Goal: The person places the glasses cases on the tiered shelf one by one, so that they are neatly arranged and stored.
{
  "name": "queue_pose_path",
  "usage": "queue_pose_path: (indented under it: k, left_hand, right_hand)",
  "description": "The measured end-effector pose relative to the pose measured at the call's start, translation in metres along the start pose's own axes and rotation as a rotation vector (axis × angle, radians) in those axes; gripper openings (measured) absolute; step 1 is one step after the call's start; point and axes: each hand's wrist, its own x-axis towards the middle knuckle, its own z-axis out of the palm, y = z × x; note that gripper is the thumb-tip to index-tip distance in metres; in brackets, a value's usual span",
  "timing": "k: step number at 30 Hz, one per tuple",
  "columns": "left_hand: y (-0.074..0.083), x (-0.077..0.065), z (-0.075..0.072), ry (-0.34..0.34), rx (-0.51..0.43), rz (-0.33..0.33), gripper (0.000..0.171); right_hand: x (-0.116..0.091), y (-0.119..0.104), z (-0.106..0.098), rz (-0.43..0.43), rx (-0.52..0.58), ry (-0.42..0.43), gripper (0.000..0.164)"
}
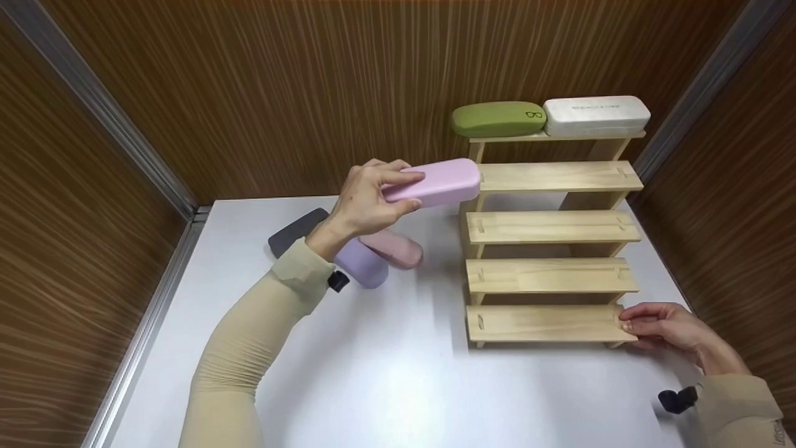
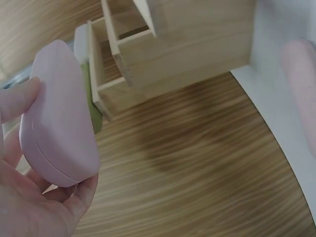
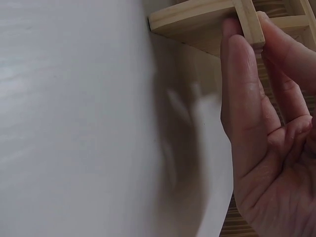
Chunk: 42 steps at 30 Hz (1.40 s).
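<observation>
My left hand (image 1: 368, 200) grips a pink glasses case (image 1: 449, 179) by its left end, holding it in the air beside the wooden stepped rack (image 1: 550, 275). In the left wrist view, the thumb lies on one face of this case (image 2: 61, 116) and the fingers curl beneath it; its lid is closed. At the lower right, my right hand (image 1: 681, 333) pinches the right end of the lowest step (image 1: 547, 323). The right wrist view has thumb and fingers on either side of that board's end (image 3: 249, 24).
On the top step, a green case (image 1: 497, 119) with a glasses drawing touches a white case (image 1: 597, 115). Left of the rack, a dark grey case (image 1: 298, 230), a lilac case (image 1: 364, 264) and a dusty pink case (image 1: 398, 249) lie on the white table (image 1: 373, 373). Wood-grain walls (image 1: 280, 93) enclose it.
</observation>
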Motion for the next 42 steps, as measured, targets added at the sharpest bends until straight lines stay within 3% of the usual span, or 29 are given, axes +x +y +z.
queue_pose_path:
  k: [12,29,42]
  left_hand:
    - [0.026,0.029,0.023,-0.028,0.019,0.014,0.046]
    - [0.075,0.07,0.083,-0.118,0.226,-0.006,0.05]
    - [0.1,0.097,0.128,-0.178,0.299,-0.017,0.05]
  right_hand:
    - [0.001,0.001,0.0,0.007,0.012,0.01,0.039]
    - [0.001,-0.002,-0.001,0.005,-0.045,0.001,0.038]
    - [0.002,-0.002,-0.001,0.019,-0.022,0.001,0.036]
